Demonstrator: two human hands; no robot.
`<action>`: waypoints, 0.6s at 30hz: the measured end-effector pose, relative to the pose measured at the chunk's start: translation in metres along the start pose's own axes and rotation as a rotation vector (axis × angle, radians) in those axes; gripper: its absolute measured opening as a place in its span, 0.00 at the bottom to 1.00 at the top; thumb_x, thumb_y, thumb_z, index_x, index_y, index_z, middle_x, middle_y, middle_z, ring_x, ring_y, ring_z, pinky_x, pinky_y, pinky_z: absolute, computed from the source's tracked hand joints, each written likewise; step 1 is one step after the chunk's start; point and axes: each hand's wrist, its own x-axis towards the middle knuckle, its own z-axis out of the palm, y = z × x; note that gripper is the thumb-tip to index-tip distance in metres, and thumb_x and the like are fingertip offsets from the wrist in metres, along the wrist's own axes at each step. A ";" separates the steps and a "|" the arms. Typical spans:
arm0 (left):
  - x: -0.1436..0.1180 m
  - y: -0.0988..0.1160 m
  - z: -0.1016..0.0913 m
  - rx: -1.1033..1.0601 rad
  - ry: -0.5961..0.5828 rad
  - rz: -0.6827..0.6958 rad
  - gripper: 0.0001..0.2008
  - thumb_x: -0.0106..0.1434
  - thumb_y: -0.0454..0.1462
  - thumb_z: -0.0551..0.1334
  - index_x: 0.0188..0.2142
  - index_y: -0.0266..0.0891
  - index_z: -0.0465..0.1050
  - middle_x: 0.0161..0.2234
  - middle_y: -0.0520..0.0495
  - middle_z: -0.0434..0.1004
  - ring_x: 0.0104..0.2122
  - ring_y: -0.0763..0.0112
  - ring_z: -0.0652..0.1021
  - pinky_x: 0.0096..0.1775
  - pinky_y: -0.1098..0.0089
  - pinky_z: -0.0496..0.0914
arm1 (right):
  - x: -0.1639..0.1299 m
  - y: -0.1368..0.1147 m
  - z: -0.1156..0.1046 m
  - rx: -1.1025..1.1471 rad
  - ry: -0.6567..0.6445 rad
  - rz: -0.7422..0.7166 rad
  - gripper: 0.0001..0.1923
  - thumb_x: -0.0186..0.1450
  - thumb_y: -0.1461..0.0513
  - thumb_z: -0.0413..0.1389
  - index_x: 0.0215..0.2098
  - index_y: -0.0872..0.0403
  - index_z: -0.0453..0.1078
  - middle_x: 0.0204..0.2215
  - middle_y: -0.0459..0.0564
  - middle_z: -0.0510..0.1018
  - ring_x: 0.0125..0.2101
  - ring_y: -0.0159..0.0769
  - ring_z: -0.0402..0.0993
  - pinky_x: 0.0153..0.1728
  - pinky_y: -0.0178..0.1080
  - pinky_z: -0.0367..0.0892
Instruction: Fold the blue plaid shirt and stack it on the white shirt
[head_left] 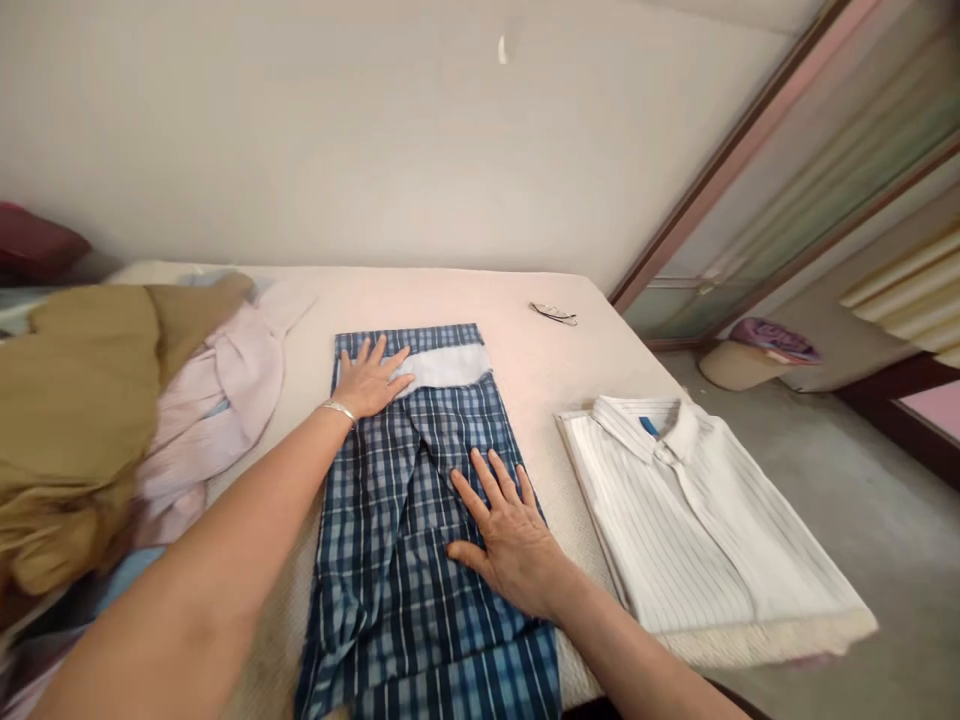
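Observation:
A blue plaid garment (442, 560) lies lengthwise before me, folded into a long strip with wrinkles down its middle. Across its far part runs a pale, plain band (454, 366). My left hand (369, 380), with a bracelet at the wrist, rests flat near the far left edge, fingers spread over the band's left end. Lower and to the right, my right hand (510, 535) lies palm down on the plaid cloth with its fingers apart. Neither hand grips anything. The near end of the garment runs out of view.
To the right sits a folded white striped shirt (675, 510) at the edge of the pale-covered surface (420, 295). Eyeglasses (553, 313) lie farther back. Heaped at left are a tan cloth (82, 390) and a pink cloth (240, 375). A bin (739, 365) stands on the floor.

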 end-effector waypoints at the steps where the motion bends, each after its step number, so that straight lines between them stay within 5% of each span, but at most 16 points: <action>1: -0.009 0.005 -0.002 0.001 -0.013 -0.005 0.34 0.73 0.58 0.43 0.74 0.54 0.49 0.76 0.40 0.37 0.73 0.39 0.45 0.65 0.31 0.44 | -0.001 0.000 0.001 0.003 0.014 -0.005 0.44 0.70 0.35 0.45 0.77 0.42 0.41 0.76 0.52 0.32 0.74 0.57 0.26 0.69 0.67 0.36; 5: -0.081 0.022 -0.012 -0.037 -0.057 0.070 0.31 0.75 0.50 0.45 0.74 0.45 0.49 0.75 0.37 0.42 0.73 0.46 0.51 0.67 0.39 0.51 | -0.002 0.000 0.009 -0.009 0.104 -0.039 0.43 0.71 0.36 0.46 0.76 0.45 0.45 0.76 0.55 0.36 0.74 0.57 0.28 0.69 0.67 0.35; 10: -0.224 0.025 -0.029 -0.033 -0.139 0.197 0.28 0.74 0.45 0.50 0.70 0.42 0.60 0.72 0.38 0.55 0.70 0.51 0.61 0.66 0.49 0.59 | -0.006 -0.005 0.013 -0.017 0.151 -0.064 0.41 0.72 0.38 0.46 0.75 0.48 0.50 0.76 0.57 0.40 0.74 0.57 0.31 0.69 0.66 0.36; 14: -0.328 0.020 -0.045 -0.049 -0.088 0.206 0.28 0.72 0.38 0.51 0.70 0.42 0.60 0.69 0.41 0.64 0.67 0.60 0.66 0.66 0.57 0.60 | -0.030 -0.001 0.001 0.102 0.065 -0.082 0.37 0.74 0.42 0.45 0.74 0.50 0.52 0.75 0.58 0.47 0.74 0.55 0.38 0.69 0.65 0.41; 18: -0.385 0.025 -0.046 -0.040 0.027 0.190 0.34 0.66 0.32 0.54 0.71 0.39 0.55 0.71 0.41 0.59 0.69 0.61 0.63 0.68 0.57 0.59 | -0.077 0.015 -0.017 0.228 0.191 -0.162 0.32 0.74 0.57 0.46 0.74 0.53 0.51 0.69 0.59 0.63 0.70 0.44 0.55 0.69 0.54 0.54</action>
